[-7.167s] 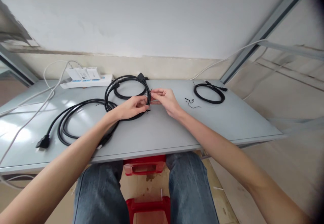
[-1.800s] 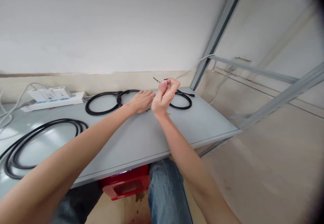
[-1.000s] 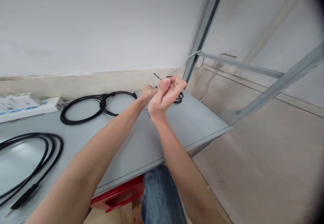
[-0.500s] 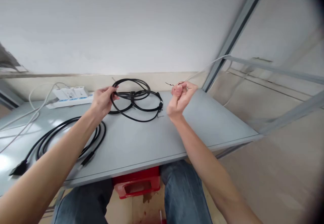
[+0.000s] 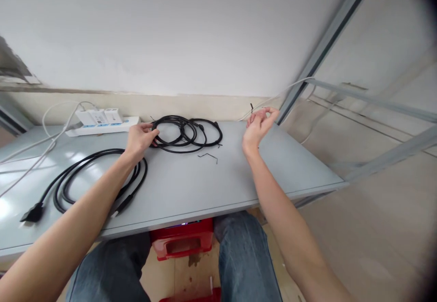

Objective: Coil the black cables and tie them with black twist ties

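Observation:
My left hand is closed on the left side of a coiled black cable, thumb on top. This coil lies low on the table against another looped black cable. Off to the right, my right hand is raised above the table with its fingers curled. A short black twist tie sticks up from those fingers; the rest of it is hidden. A bent black twist tie lies on the table in front of the coils.
A larger black cable with a plug lies at the left under my forearm. Behind it stands a white power strip with chargers and white cords. A metal post rises at the right back. Below the table is a red stool.
My left hand has lowered the coiled cable onto the table. My right hand has moved right, away from the coils. The bent twist tie now shows plainly on the table.

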